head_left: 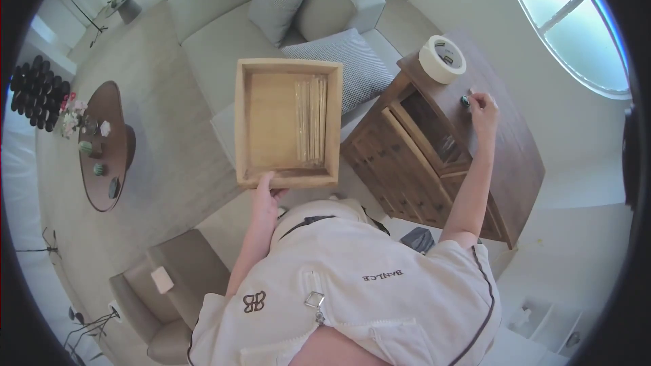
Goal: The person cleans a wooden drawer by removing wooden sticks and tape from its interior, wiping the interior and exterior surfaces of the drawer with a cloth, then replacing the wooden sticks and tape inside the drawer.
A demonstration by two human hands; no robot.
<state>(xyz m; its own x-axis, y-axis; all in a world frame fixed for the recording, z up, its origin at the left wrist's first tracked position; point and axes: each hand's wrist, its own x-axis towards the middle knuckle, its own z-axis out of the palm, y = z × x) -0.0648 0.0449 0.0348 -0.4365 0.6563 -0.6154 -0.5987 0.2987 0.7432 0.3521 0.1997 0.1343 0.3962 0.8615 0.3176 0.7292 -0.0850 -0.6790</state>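
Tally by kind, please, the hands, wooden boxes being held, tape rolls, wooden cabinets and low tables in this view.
Hands (left hand, right hand): 2
Held wooden box: 1
Tape roll: 1
Wooden cabinet: 1
Low tables (oval table, side table): 2
Total: 7

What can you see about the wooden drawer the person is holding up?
The wooden drawer is a pale tan box with a rectangular shape, four low walls and a flat bottom. Its open side faces the camera. Several long, thin, clear-looking packets lie side by side along its right part in the picture. The left hand grips its near wall, and it is held up beside the brown cabinet.
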